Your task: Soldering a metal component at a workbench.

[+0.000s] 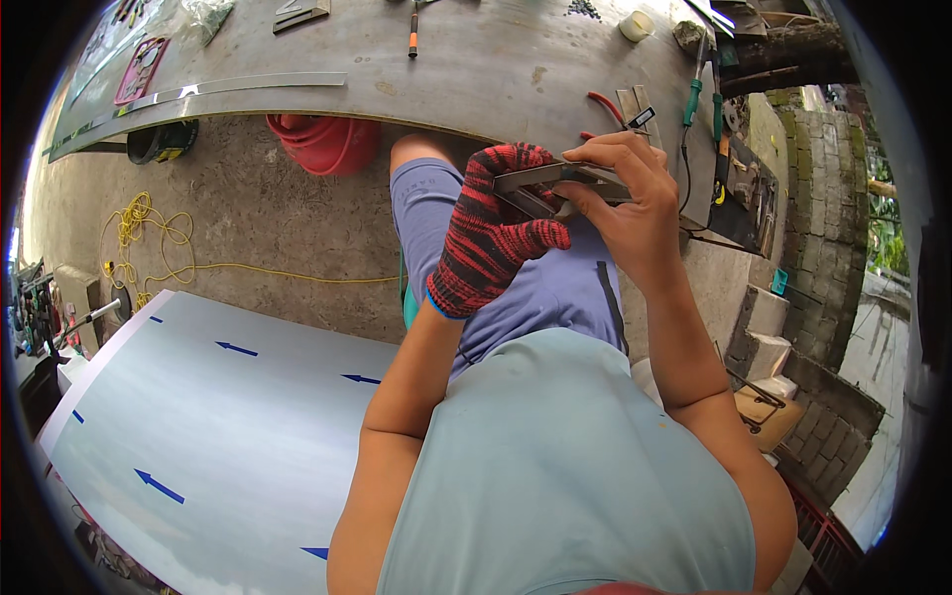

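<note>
Above my lap, at the table's near edge, both hands hold a grey metal bracket (528,178) made of flat bars set at an angle. My left hand (486,233), in a red and black knit glove, has its fingers curled round the bracket's left end, with the thumb sticking out below. My bare right hand (635,188) pinches the other end between thumb and fingers, which cover part of it. Just beyond the right hand, red-handled pliers (603,107) lie on the steel table (466,94).
A similar metal piece (300,15), an orange-handled tool (414,42), a pink tray (141,69), a long metal strip (248,83) and a green-handled soldering iron (691,102) lie on the table. Below are a red bucket (332,144), a yellow cord (297,279) and a pale arrow-marked sheet (248,426).
</note>
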Demonstrator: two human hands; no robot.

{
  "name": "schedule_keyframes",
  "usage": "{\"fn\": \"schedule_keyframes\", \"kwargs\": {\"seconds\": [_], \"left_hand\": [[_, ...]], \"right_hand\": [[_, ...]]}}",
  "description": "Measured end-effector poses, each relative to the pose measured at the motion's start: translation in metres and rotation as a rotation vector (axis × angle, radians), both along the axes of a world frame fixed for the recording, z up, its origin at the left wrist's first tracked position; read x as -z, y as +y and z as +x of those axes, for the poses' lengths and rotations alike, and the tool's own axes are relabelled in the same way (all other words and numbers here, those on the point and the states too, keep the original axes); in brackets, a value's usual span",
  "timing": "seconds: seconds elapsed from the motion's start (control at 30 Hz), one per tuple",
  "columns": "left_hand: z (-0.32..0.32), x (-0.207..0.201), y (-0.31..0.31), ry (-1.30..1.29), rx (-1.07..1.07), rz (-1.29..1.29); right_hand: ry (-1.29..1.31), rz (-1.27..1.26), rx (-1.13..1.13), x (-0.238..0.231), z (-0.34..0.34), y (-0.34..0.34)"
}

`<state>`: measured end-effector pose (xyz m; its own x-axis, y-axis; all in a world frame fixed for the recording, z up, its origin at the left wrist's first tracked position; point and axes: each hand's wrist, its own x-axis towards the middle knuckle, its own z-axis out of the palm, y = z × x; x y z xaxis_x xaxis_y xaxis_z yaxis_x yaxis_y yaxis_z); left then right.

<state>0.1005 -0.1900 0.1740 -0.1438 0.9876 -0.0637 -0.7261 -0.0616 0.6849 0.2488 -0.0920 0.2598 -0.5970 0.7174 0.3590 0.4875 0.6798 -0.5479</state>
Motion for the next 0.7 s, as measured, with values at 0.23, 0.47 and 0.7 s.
{"fn": "schedule_keyframes", "kwargs": {"seconds": [0.23, 0.47, 0.7], "left_hand": [[0.0062, 0.0020, 0.0005, -0.106, -0.014, -0.034], [0.0035, 0.0001, -0.0002, -0.109, 0.011, -0.076], [0.0032, 0.0083, 0.0019, -0.032, -0.035, -0.027]], "right_hand": [[-0.012, 0.014, 0.002, 0.0051, 0.0043, 0.0017], [-0.017, -0.018, -0.005, 0.0042, 0.0057, 0.0025], [-0.019, -0.061, -0.014, 0.0042, 0.0068, 0.0043]]}}
